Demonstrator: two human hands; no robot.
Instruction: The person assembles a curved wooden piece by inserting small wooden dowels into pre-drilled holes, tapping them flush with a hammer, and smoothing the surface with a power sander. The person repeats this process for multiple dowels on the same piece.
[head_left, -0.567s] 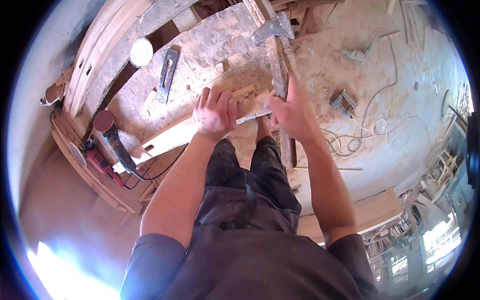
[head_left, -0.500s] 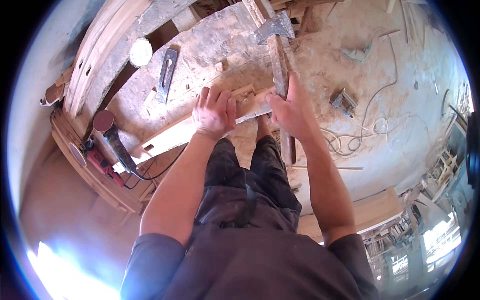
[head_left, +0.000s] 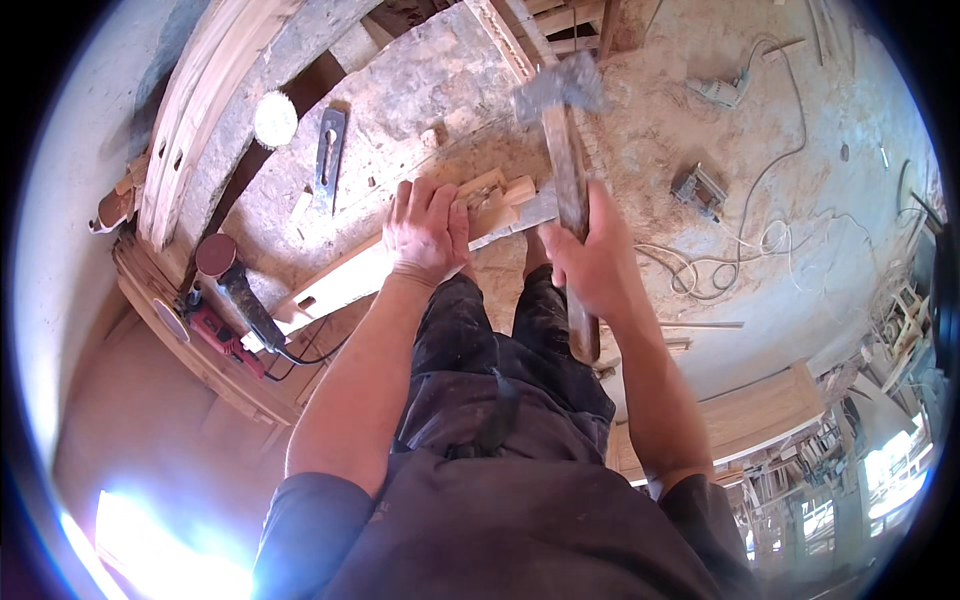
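Observation:
My left hand point(head_left: 425, 230) is closed over a long pale wooden rail point(head_left: 345, 285), pressing it on the worn bench. A slot is cut in the rail near its left end. At its right end sit a small wooden block point(head_left: 519, 190) and a flat greyish piece point(head_left: 540, 207). My right hand point(head_left: 600, 262) is wrapped round the wooden handle of a hatchet point(head_left: 570, 160), beside that end. The hatchet's dark, flared metal head points away from me and is blurred. My left palm hides part of the rail.
On the bench point(head_left: 390, 80) lie a slotted dark metal plate point(head_left: 329, 160) and a round white disc point(head_left: 275, 120). A sander point(head_left: 235, 285) and a red power tool point(head_left: 222, 335) are at left. Cords point(head_left: 700, 280), a metal device point(head_left: 699, 190) and a drill point(head_left: 720, 92) lie on the floor at right.
My right hand has come off the rail's right end and moved slightly right and nearer with the hatchet. The small block there now shows. My left hand stays on the rail.

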